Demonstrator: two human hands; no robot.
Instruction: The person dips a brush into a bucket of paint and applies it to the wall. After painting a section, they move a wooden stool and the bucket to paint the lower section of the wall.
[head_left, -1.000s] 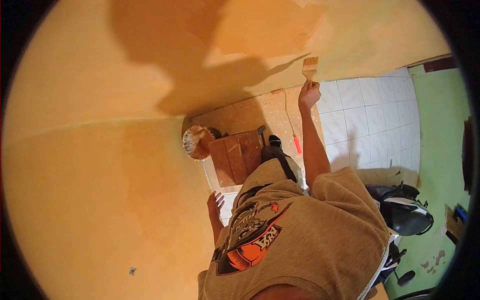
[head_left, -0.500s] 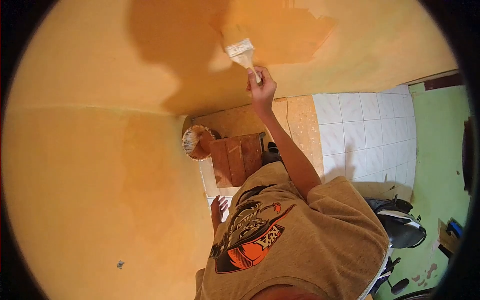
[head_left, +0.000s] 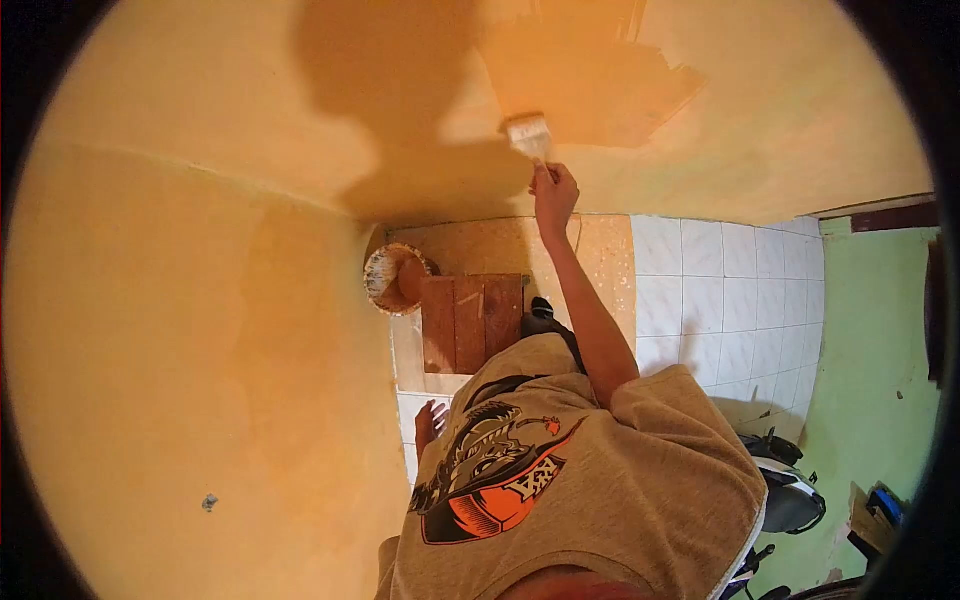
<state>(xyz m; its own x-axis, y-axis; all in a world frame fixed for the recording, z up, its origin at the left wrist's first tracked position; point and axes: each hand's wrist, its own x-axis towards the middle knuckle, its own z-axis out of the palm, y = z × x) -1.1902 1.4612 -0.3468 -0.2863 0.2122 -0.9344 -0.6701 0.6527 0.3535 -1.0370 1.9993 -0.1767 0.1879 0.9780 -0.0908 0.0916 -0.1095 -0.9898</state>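
My right hand is stretched out ahead and grips the handle of a wide paintbrush. The bristles lie against the orange wall, at the lower edge of a darker, freshly painted patch. My left hand hangs low beside my body with the fingers apart, holding nothing. Below me stands a brown wooden stool, and a round paint bucket with orange paint sits just left of it.
A second orange wall fills the left side. The floor is white tile, with a speckled sheet under the stool. A green wall stands at the right. A motorbike is parked at the lower right.
My right hand swung the brush from the right toward the wall corner, then back right and slightly down along the painted patch. The view tilted, and my left hand stayed hanging.
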